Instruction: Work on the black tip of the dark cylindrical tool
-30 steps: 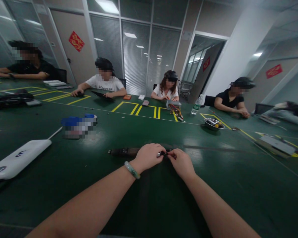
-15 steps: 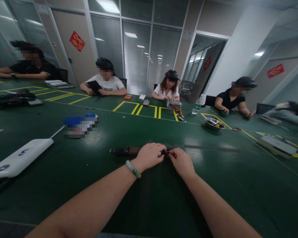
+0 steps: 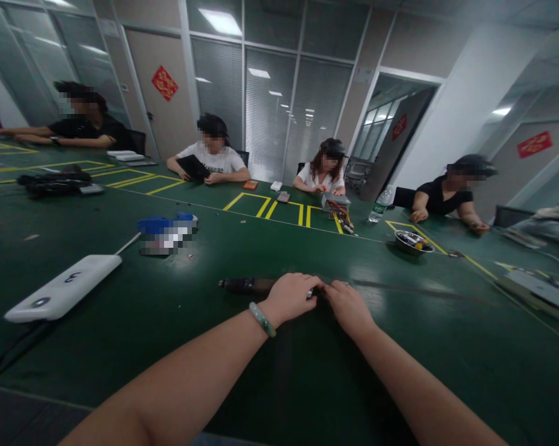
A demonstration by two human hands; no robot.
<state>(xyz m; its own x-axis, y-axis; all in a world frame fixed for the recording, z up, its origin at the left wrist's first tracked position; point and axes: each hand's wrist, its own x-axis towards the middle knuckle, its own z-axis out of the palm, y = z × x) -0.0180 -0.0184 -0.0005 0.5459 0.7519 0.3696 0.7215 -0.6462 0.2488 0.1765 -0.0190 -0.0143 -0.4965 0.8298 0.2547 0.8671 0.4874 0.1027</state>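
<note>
A long dark rod-shaped tool with a narrow tip lies across the green table in front of me, tip to the left. My left hand, with a jade-coloured bangle on the wrist, is wrapped over its right part. A small shiny silver-and-black piece shows at the left fingertips; whether it belongs to the tool I cannot tell. Against those fingertips my right hand is closed in a pinch. What it pinches is hidden by the fingers.
Left of my hands lie a white power bank with a cable and a blurred blue-and-white item. Farther right are a metal bowl of small items, a water bottle and a grey metal box. Several people sit opposite.
The whole view has shifted, so everything appears farther right. The right fingers have closed in against the left fingertips. Both hands stay at the dark tool.
</note>
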